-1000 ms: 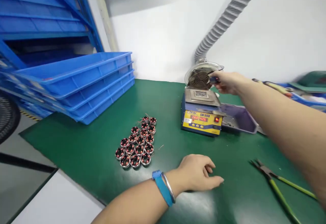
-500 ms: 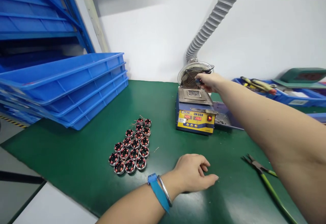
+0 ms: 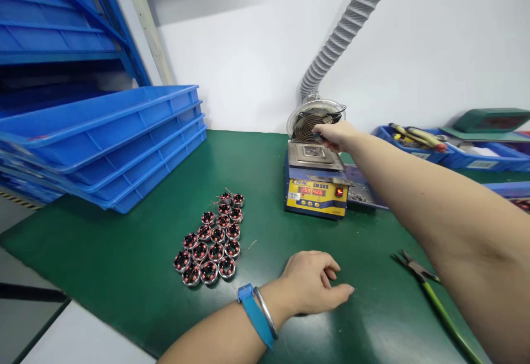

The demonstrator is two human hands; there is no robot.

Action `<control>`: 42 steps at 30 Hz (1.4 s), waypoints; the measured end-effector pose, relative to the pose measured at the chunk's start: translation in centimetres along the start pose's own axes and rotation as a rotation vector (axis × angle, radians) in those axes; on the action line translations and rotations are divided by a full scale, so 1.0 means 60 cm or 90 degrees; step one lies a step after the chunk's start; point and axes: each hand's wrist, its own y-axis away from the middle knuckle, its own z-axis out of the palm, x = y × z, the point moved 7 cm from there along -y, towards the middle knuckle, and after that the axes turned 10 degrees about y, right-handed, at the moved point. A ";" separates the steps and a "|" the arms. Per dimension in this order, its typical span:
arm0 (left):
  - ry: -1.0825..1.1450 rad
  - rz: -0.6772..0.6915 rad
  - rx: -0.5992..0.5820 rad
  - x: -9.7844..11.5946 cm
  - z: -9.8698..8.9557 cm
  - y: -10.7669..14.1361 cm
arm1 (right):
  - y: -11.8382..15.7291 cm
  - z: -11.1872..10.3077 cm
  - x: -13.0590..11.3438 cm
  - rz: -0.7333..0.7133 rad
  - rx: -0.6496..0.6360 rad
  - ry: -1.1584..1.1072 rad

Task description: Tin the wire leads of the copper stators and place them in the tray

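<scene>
Green and smooth, the bench (image 3: 267, 176) carries a yellow-fronted solder pot (image 3: 317, 201) with lit red digits, so its metal top is probably hot. The likeliest trouble is a burn: the right hand (image 3: 339, 133) reaches right over that top, and a small dip of the wrist could bring skin onto it. A slack pinch could also let the piece drop onto the square surface (image 3: 314, 152) and splash, if that is molten.

The right grip is closed, thumb against fingers, on a small dark piece (image 3: 318, 137), mostly hidden by the fingers. The piece sits at the fingertips, above the back of the pot and in front of the round grille (image 3: 306, 128); whether it touches metal I cannot tell.

The left hand (image 3: 310, 284) rests on the bench, loosely curled, thumb apart, with nothing visible in it. Left of it stand copper-wound rings (image 3: 216, 252), clustered close; pliers (image 3: 433, 297) lie well to its right.
</scene>
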 end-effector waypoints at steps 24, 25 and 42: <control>-0.020 0.006 0.003 0.000 0.001 -0.001 | 0.010 -0.036 0.009 0.041 -0.091 -0.087; -0.016 0.011 0.005 0.000 0.000 -0.001 | 0.010 -0.036 0.010 0.041 -0.088 -0.086; 0.009 0.020 0.014 0.003 -0.001 -0.001 | 0.024 -0.013 0.019 0.044 -0.056 -0.080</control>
